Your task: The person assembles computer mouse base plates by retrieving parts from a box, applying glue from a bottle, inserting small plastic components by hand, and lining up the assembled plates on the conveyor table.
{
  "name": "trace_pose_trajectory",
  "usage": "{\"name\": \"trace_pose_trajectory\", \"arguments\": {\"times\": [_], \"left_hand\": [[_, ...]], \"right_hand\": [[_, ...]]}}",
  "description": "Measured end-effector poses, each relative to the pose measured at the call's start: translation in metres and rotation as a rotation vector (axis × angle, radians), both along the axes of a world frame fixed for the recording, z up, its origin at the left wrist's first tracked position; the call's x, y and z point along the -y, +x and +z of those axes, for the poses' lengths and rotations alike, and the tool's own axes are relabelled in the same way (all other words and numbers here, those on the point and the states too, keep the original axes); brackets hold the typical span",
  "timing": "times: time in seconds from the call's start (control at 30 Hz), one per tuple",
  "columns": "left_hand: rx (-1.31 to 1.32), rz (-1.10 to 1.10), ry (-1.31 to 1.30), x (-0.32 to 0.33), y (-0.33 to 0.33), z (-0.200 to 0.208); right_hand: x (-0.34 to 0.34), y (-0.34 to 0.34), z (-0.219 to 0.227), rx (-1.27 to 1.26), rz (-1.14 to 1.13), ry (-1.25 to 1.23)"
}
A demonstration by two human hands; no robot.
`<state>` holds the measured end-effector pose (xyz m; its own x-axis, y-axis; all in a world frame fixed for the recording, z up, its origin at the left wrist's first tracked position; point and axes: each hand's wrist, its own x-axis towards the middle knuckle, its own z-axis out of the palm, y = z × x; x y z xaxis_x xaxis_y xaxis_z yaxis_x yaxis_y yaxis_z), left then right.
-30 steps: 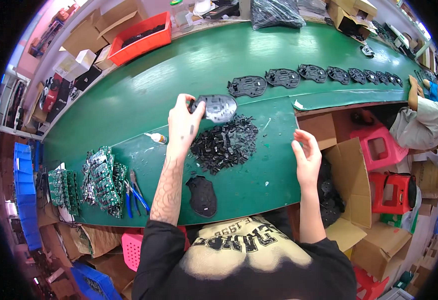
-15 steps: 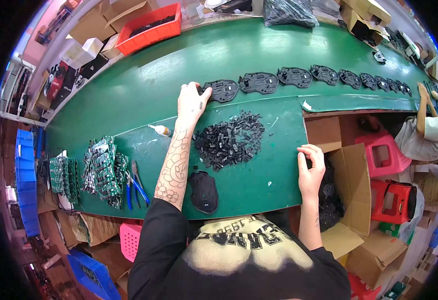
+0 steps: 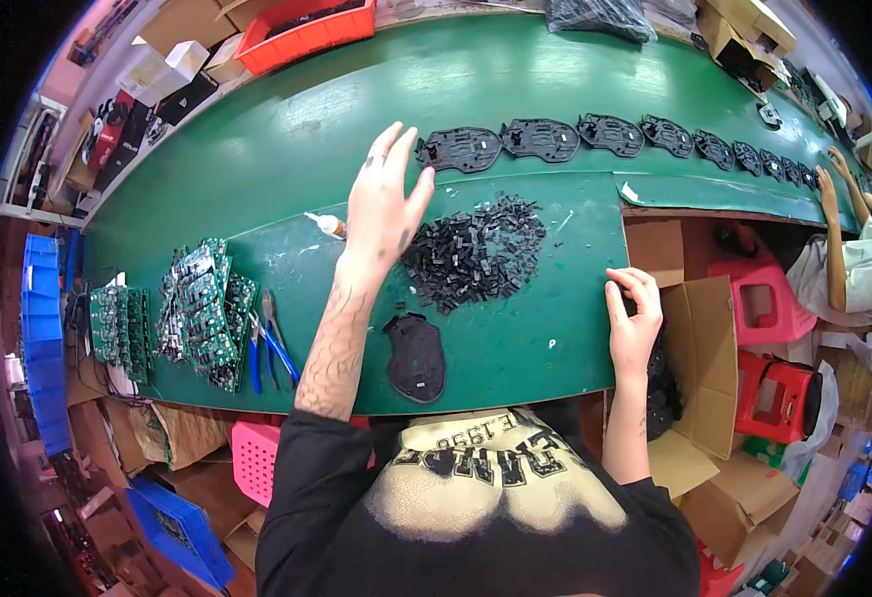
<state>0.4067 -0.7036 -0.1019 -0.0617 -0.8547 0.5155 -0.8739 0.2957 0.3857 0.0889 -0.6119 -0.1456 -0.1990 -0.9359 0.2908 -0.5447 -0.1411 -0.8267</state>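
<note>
My left hand (image 3: 384, 199) is open above the green bench, its fingers spread and nothing in them. Just right of its fingertips lies the leftmost black plastic mouse shell (image 3: 463, 149) of a row curving away to the right. By the wrist is a heap of small black plastic pieces (image 3: 476, 254). Another black shell (image 3: 416, 360) rests near the front edge, below that heap. My right hand (image 3: 635, 316) hovers at the bench's right edge beside an open cardboard box, fingers loosely curled and apart, holding nothing that I can see.
Left on the bench are stacked green circuit boards (image 3: 202, 313), blue-handled pliers (image 3: 275, 343) and a small bottle (image 3: 328, 226). A red bin (image 3: 306, 38) stands at the back. The cardboard box (image 3: 699, 368) holds black parts. A co-worker's arms (image 3: 834, 219) reach the row's far end.
My left hand has come off the leftmost shell and its fingers have spread. The right hand stays by the bench edge, little changed. The whole view has shifted slightly.
</note>
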Motion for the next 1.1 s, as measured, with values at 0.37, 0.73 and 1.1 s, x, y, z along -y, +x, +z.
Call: {"name": "trace_pose_trajectory", "arguments": {"times": [0.37,0.73,1.1], "left_hand": [[-0.138,-0.118,0.500,-0.154,0.007,0.001],[-0.006,-0.166,0.476,-0.161,0.027,-0.010],[-0.355,0.088,0.468,-0.149,0.004,0.008]], "right_hand": [[0.072,0.046,0.012,-0.260,0.349,-0.010],[0.056,0.049,0.016,0.119,0.286,0.244],[0.011,0.083,0.035,0.428,0.499,0.258]]}}
